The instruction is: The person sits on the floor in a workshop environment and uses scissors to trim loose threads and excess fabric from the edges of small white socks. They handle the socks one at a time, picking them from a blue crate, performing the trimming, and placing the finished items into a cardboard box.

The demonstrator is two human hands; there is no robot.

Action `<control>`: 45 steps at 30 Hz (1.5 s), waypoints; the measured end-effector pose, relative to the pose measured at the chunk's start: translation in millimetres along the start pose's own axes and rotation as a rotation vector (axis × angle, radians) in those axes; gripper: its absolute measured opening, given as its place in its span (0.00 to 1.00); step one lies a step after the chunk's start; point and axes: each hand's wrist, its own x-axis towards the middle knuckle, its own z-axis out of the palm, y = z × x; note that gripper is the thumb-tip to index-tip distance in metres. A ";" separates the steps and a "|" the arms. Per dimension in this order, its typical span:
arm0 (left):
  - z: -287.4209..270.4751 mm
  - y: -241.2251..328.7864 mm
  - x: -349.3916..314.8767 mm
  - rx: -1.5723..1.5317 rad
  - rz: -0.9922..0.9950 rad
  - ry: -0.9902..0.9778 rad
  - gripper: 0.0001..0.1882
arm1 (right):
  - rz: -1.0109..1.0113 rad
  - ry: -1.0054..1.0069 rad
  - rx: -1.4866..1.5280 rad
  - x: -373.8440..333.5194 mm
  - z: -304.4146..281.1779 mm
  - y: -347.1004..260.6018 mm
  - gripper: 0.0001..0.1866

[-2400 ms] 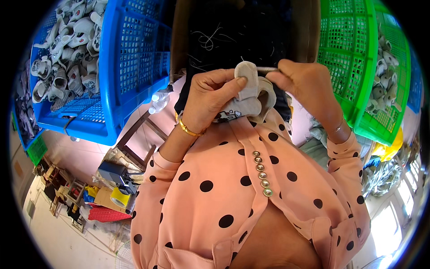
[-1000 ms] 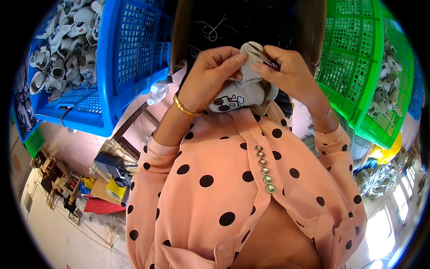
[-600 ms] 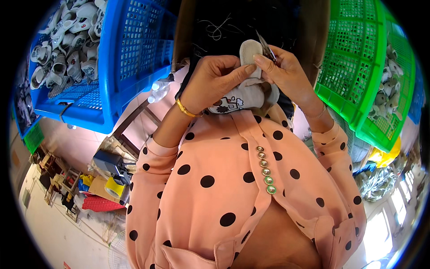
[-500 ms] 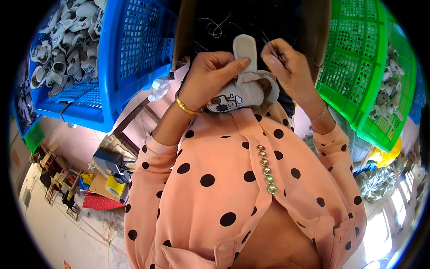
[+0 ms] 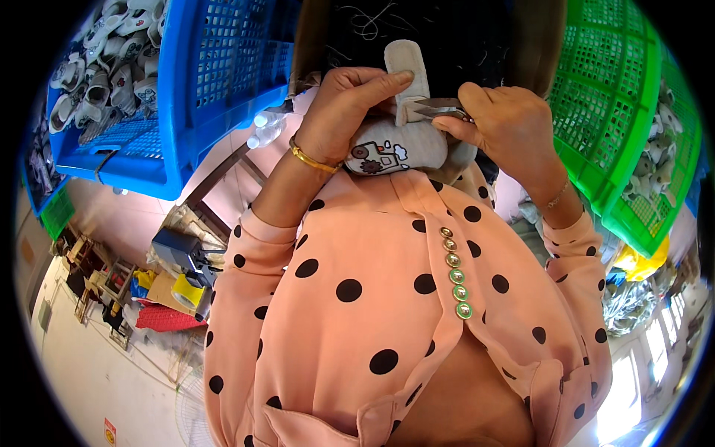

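Grey-white fabric shoe (image 5: 430,147), small, sits between the two hands, just in front of the polka-dot shirt (image 5: 357,246); contact with it can't be told. Left hand (image 5: 339,112) pinches the shoe's pale flap (image 5: 404,58), thumb on top, fingers mostly hidden behind. Right hand (image 5: 515,123) is closed around small metal snips (image 5: 447,109), blades pointing left to the flap's base; whether they touch the fabric, can't tell.

Risks, my judgement: blades lie so close to the flap that a slip or sudden squeeze might nick fabric or catch a seam. Left thumb looks fairly near the tips; if the flap twists, skin could get cut. Loose pinch could let the shoe drop.

Looks: rounded toe toward the left hand, tractor-like motif (image 5: 378,156) in dark brown, red and white on the side facing the shirt. Flap is long, round-ended, stitched along the edge, standing up away from the shirt. Opening partly hidden under the right hand.

Around: blue crate (image 5: 238,74) of similar shoes left of the left hand, green crate (image 5: 596,104) right of the right hand, dark cloth with loose white threads (image 5: 370,22) beyond both.
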 end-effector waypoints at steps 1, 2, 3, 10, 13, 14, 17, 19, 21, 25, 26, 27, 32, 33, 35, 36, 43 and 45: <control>0.7 0.3 -0.5 -0.012 -0.005 0.009 0.10 | -0.008 0.005 -0.014 1.1 1.1 -0.1 0.26; 2.2 1.0 -1.3 -0.023 -0.010 0.019 0.10 | -0.018 0.011 -0.015 2.1 2.1 0.2 0.25; 3.5 1.5 -1.7 -0.035 -0.015 0.027 0.11 | -0.026 0.017 -0.017 2.8 3.1 0.4 0.25; 3.6 -0.4 -0.1 -0.055 -0.037 0.046 0.11 | -0.082 0.043 -0.068 5.0 8.1 1.5 0.24; 2.0 -2.4 1.9 -0.065 -0.042 0.041 0.11 | -0.088 0.045 -0.074 5.9 10.2 1.1 0.24; 2.5 -2.8 2.2 -0.072 -0.042 0.045 0.11 | -0.085 0.044 -0.062 6.2 11.0 1.0 0.24; -0.8 -3.4 2.7 -0.063 -0.054 0.025 0.10 | -0.075 0.039 -0.031 6.7 12.2 1.3 0.23; -2.5 -3.7 3.0 -0.053 -0.062 0.014 0.09 | -0.068 0.033 -0.016 6.3 12.7 1.7 0.23; -2.5 -4.0 3.1 -0.049 -0.065 0.018 0.09 | -0.072 0.029 -0.022 6.7 12.8 1.5 0.23; -1.1 -4.2 2.5 -0.043 -0.056 0.028 0.10 | -0.076 0.037 -0.041 7.1 13.9 1.2 0.23; -1.1 -3.9 2.5 -0.041 -0.054 0.024 0.10 | -0.061 0.029 -0.025 7.4 13.7 0.6 0.23; -1.2 -3.9 2.6 -0.039 -0.053 0.020 0.10 | -0.047 0.022 -0.009 7.4 13.2 -0.6 0.23; 1.1 -2.7 1.4 -0.014 -0.053 0.047 0.10 | 0.053 -0.046 0.061 4.6 10.1 -6.7 0.23; 2.3 -2.5 0.5 -0.006 -0.051 0.058 0.10 | 0.070 -0.062 0.063 4.6 7.8 -9.0 0.23; 4.4 -1.4 -1.7 -0.017 -0.060 0.062 0.10 | 0.092 -0.085 0.046 4.5 5.3 -13.7 0.23; 5.3 -1.1 -2.4 -0.022 -0.065 0.064 0.10 | 0.097 -0.092 0.028 4.3 4.3 -16.2 0.23; 3.5 -3.9 -2.1 -0.032 -0.055 0.041 0.10 | 0.244 -0.159 0.389 -0.5 12.4 -5.2 0.24; 3.1 -3.7 -2.3 -0.036 -0.044 0.009 0.10 | 0.408 -0.191 0.804 5.1 8.4 5.7 0.24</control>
